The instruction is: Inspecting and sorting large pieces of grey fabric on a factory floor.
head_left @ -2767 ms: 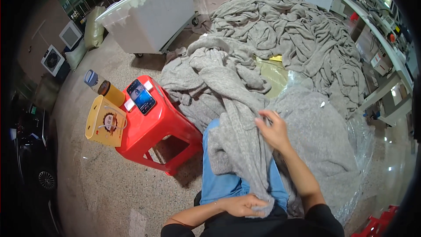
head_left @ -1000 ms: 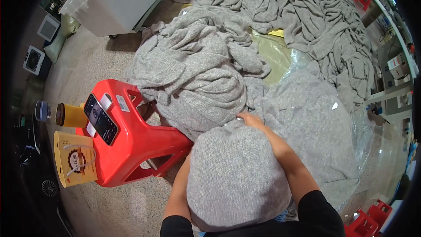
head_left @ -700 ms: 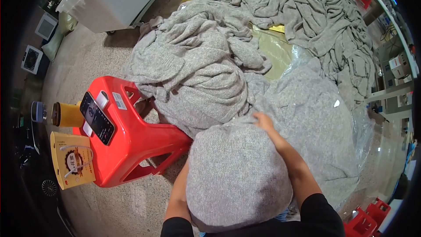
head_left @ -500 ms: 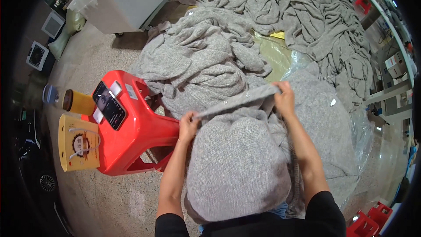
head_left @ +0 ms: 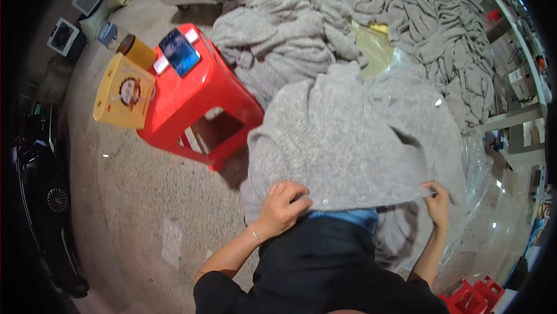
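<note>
A grey knitted garment (head_left: pixel 348 134) lies spread over my lap and stretches away from me. My left hand (head_left: pixel 282 202) grips its near edge on the left. My right hand (head_left: pixel 438 201) pinches the same edge on the right, and the hem is pulled taut between them. Below the hem, blue trousers (head_left: pixel 348 217) and my black top show.
A red plastic stool (head_left: pixel 197 90) stands to my left with a phone (head_left: pixel 179 51) on top. A yellow box (head_left: pixel 124 90) and a jar sit beside it. Heaps of grey knitwear (head_left: pixel 429 18) and clear plastic sheeting (head_left: pixel 487 174) fill the far and right side. Red stools (head_left: pixel 470 296) show at lower right.
My hands went from the far edge of the garment to its near edge by my waist, now held wide apart. The garment lies flatter over my lap and the view has shifted.
</note>
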Demonstrator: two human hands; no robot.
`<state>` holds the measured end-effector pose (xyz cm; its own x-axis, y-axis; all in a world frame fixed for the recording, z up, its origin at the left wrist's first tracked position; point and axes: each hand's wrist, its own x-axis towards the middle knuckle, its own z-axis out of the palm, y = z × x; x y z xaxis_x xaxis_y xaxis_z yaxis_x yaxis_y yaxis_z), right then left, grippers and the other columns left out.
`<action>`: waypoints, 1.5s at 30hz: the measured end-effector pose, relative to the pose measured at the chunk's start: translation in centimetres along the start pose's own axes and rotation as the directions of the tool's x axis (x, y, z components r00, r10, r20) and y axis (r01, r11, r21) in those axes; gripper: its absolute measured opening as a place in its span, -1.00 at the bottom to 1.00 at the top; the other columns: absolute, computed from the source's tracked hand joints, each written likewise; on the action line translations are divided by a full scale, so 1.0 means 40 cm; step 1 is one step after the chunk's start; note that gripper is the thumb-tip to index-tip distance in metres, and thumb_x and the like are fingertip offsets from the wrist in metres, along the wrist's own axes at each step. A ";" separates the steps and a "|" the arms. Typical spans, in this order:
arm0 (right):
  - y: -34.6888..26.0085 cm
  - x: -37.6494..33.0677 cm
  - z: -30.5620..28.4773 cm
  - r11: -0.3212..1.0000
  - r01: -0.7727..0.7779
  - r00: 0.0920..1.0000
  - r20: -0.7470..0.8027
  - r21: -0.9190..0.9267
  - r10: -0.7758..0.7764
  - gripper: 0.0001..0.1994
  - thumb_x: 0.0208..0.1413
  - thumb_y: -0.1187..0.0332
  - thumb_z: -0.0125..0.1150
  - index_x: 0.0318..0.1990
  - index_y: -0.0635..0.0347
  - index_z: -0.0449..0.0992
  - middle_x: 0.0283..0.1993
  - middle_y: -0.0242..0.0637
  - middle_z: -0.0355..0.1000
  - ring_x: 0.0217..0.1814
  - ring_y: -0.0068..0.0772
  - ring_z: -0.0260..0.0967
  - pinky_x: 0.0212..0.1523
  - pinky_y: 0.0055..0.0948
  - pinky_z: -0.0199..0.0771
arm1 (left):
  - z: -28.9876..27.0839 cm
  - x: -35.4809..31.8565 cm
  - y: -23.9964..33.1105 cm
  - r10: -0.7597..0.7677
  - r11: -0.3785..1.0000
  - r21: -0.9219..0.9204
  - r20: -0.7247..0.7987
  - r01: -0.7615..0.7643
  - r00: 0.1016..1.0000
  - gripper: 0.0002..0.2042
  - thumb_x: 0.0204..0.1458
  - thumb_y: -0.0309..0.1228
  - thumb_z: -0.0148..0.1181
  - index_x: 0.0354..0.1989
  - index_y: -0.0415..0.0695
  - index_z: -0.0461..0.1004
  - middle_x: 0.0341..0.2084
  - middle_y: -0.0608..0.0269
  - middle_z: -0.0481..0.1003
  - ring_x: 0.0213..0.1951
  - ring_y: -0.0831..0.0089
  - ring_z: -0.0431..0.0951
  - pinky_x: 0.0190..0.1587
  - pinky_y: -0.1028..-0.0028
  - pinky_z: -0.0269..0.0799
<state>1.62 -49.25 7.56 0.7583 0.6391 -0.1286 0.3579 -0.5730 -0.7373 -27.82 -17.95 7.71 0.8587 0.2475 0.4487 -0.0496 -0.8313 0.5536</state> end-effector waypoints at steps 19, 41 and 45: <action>-0.308 -0.019 0.310 0.921 0.254 0.959 0.044 0.296 -0.279 -0.88 0.03 0.54 0.10 -0.28 0.25 0.53 -0.43 -0.38 0.35 -0.46 -0.65 0.22 -0.45 -0.64 0.21 | 0.043 -0.050 0.042 -0.575 0.816 -0.327 -0.376 0.476 0.727 -0.96 -0.02 -0.55 0.16 -0.41 -0.25 0.45 -0.30 0.14 0.46 -0.22 0.38 0.45 -0.14 0.46 0.34; -0.288 -0.084 0.363 0.890 -0.038 0.984 0.173 0.455 -0.046 -0.84 0.05 0.49 0.11 -0.20 0.31 0.49 -0.36 -0.41 0.40 -0.31 -0.67 0.27 -0.24 -0.61 0.27 | 0.097 -0.002 0.047 -0.178 0.974 0.082 -0.291 0.210 0.940 -0.85 -0.23 -0.59 0.27 -0.43 -0.17 0.48 -0.38 0.21 0.46 -0.30 0.27 0.42 -0.23 0.37 0.29; -0.284 -0.107 0.356 0.862 -0.089 0.992 0.126 0.500 0.029 -0.88 0.05 0.48 0.12 -0.27 0.30 0.51 -0.49 -0.45 0.38 -0.42 -0.71 0.25 -0.36 -0.65 0.23 | 0.098 -0.011 0.056 -0.186 0.974 0.080 -0.238 0.210 0.953 -0.88 -0.21 -0.56 0.28 -0.47 -0.16 0.47 -0.44 0.23 0.46 -0.33 0.28 0.41 -0.25 0.37 0.27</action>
<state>-13.46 -38.18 7.06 0.6934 0.6819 -0.2329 -0.0316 -0.2941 -0.9552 -26.32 -21.87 6.00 0.7063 0.5091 0.4919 0.1730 -0.7979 0.5774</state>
